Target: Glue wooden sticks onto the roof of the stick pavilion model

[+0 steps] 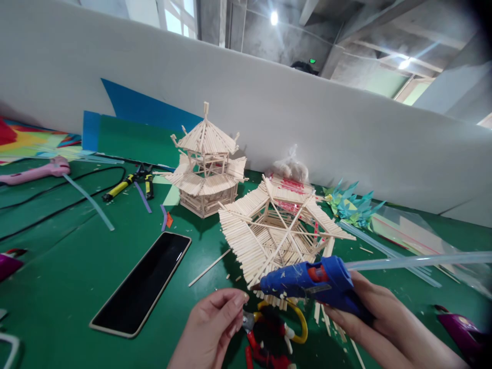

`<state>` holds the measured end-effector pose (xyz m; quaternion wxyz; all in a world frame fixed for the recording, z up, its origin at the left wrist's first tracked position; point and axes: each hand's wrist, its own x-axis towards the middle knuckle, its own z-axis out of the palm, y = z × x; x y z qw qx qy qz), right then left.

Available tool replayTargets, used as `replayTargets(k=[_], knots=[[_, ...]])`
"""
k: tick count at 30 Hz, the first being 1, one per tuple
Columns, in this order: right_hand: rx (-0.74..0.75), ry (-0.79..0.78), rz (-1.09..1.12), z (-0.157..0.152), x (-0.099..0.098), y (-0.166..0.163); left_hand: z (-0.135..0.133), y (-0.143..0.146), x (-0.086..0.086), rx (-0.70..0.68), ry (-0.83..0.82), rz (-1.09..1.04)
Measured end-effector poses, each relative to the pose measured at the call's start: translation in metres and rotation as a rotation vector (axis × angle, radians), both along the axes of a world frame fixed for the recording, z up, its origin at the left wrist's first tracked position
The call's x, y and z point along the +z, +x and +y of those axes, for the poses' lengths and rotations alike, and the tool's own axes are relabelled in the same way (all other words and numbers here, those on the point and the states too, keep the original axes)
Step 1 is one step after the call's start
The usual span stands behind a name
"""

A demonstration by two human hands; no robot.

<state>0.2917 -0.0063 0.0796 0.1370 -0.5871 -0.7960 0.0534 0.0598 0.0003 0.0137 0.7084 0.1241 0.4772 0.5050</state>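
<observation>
My right hand (369,312) is wrapped round the handle of a blue hot glue gun (303,282), whose nozzle points left. A clear glue stick (415,261) runs out of its back end. Close to the nozzle, my left hand (219,323) is closed in a pinch; a tiny pale bit shows at the fingertips, too small to name. Just beyond both hands stands a model pavilion of thin wooden sticks (246,230), open at the top with crossed sticks, partly hidden by the glue gun. Beneath the hands lie pliers (265,328) with red and yellow handles.
A second stick pavilion (203,164) with a pointed roof stands behind. A phone (142,287) lies at left, with a pink glue gun (38,171), cable and wire strippers (126,184) beyond. Teal paper leaves (351,205) and loose glue sticks lie right; a white partition (384,148) closes the back.
</observation>
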Motion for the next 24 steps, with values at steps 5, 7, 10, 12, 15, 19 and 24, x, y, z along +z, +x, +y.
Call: replayTargets(k=[5, 7, 10, 12, 15, 19, 24], knots=[[0.023, 0.006, -0.039, 0.0005, -0.0033, 0.0052, 0.0013, -0.0011, -0.0014, -0.009, 0.028, -0.017], [0.03, 0.012, -0.051, -0.0001, -0.0032, 0.0062, 0.0017, -0.0013, -0.0006, -0.005, 0.014, -0.012], [0.016, 0.009, -0.052, -0.0008, -0.0021, 0.0049, 0.0015, -0.0008, 0.0007, -0.003, 0.006, -0.013], [0.007, -0.001, -0.044, -0.0006, -0.0011, 0.0033, 0.0011, -0.0002, 0.0007, -0.009, 0.015, -0.016], [0.011, 0.005, -0.02, 0.0012, 0.0, 0.0024, 0.0, -0.0001, -0.0002, -0.006, 0.021, -0.022], [0.036, 0.032, 0.008, 0.0056, 0.0006, 0.0053, -0.0013, -0.0021, -0.0004, -0.004, 0.021, -0.012], [0.078, 0.035, -0.022, 0.0068, 0.0021, 0.0064, -0.0001, -0.0027, 0.0009, -0.004, 0.023, -0.002]])
